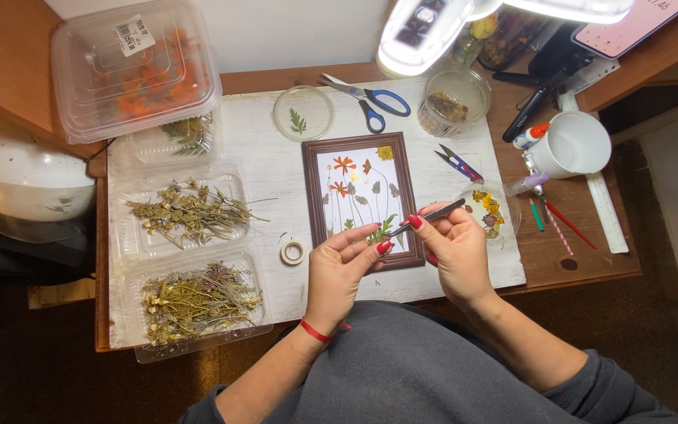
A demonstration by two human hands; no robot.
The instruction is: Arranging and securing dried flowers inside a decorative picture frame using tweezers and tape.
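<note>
R hand point(455, 245) pinches dark tweezers point(427, 217) betw thumb & fingers, tips aimed left onto a small green leaf sprig point(380, 230) at the near edge of the brown picture frame point(311, 196). L hand point(341, 265) has thumb & forefinger closed on the near end of that same sprig, other fingers curled, wrist w/ a red band. The sprig sits over the frame's white backing, near-right part, just beside pressed orange & yellow flowers point(345, 165) already laid farther in. Risks, as I judge them: dried material looks brittle, so too hard a squeeze w/ the tweezers or a tug betw both hands could snap or tear the sprig. A slip of the tips could scrape the flowers next to it & shift the layout. Frame lies loose on the white board point(260, 169), so a push from either hand may slide it. Left, open clear trays of dried stems point(190, 210) sit close; a sleeve or elbow sweep could scatter them. Right, a shallow clear dish of petals point(490, 210) lies touching or nearly touching the R hand, easy to knock. Small tape roll point(293, 252) just left of the L hand could get nudged too.
</note>
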